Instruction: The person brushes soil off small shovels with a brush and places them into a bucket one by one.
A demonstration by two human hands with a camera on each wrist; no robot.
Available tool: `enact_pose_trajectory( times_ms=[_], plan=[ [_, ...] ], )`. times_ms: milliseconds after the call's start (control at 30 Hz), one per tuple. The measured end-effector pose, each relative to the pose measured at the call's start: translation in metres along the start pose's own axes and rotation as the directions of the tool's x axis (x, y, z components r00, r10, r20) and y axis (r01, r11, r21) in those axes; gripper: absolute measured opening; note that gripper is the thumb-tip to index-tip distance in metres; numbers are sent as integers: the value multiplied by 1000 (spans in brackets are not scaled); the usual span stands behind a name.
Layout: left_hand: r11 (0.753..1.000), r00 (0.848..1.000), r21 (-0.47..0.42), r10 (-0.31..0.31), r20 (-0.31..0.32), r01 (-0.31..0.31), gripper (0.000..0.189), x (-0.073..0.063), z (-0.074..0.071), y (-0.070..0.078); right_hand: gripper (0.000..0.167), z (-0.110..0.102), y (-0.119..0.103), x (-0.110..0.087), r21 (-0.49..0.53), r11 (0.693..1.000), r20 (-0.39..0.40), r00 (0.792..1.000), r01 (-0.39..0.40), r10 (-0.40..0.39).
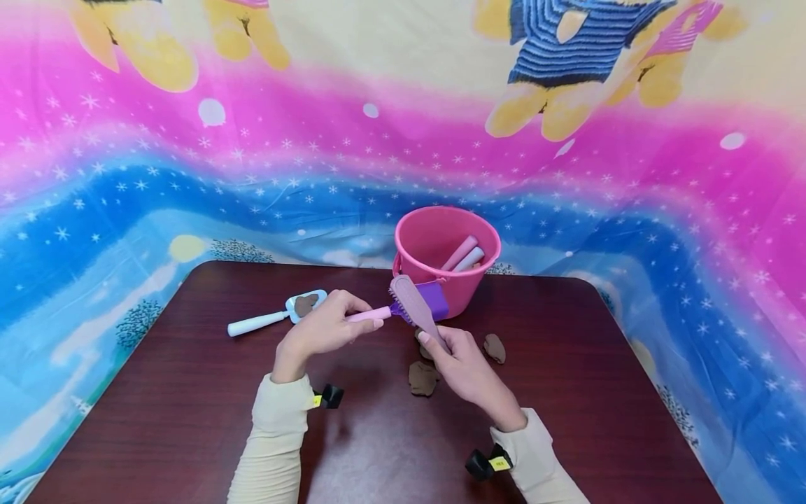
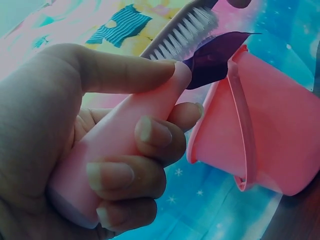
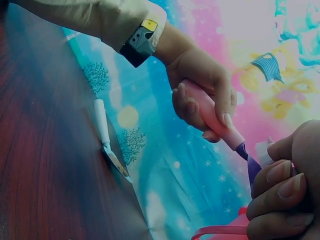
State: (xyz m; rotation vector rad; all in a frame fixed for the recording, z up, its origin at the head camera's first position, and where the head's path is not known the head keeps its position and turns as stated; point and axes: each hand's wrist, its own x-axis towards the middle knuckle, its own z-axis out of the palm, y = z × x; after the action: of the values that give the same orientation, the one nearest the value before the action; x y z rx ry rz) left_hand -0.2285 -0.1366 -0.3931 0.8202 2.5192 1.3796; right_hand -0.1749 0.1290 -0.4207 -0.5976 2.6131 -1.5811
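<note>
My left hand [image 1: 324,323] grips the pink handle of a toy shovel [image 1: 433,301] with a purple blade. In the left wrist view the fingers curl round that handle [image 2: 117,142], the thumb lying along its top. The right hand [image 1: 471,367] holds a mauve scrub brush [image 1: 412,299] by its handle, bristles facing the shovel. White bristles [image 2: 185,37] sit close against the purple blade in the left wrist view; exact contact I cannot tell. Both tools are raised above the table in front of a pink bucket [image 1: 469,297].
Pink and pale handles [image 1: 467,255] stick out of the bucket. A light blue toy shovel [image 1: 259,323] with a brown lump [image 1: 305,304] on it lies at left. Flat brown clay-like pieces [image 1: 423,379] lie on the dark table [image 1: 189,392], one [image 1: 494,348] farther right. A printed cloth hangs behind.
</note>
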Motion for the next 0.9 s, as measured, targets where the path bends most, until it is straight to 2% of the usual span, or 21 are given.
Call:
enact_pose_trajectory(
  times_ms=[233,333,433,567,900],
  plan=[
    [999,1000,43,-8,-16,9,31,0,-1,1,31,-3,-12,-1,-27,999,13,999,-45,46],
    [999,1000,41,-18,-15,19,30,0,-2,0,31,-4,-9,-1,-37,998,10,999,-45,45],
    [999,1000,37,-24,-15,25,27,-1,-3,-2,36,-3,5,1,-42,999,-3,1000,-27,27],
    [999,1000,39,-15,-24,16,25,-3,-5,-4,42,-7,7,1,-48,999,-7,1000,-4,4],
    [1000,998,0,-8,-56,8,20,-8,-13,-6,40,-15,8,3,-63,998,-55,998,-27,24]
  ],
)
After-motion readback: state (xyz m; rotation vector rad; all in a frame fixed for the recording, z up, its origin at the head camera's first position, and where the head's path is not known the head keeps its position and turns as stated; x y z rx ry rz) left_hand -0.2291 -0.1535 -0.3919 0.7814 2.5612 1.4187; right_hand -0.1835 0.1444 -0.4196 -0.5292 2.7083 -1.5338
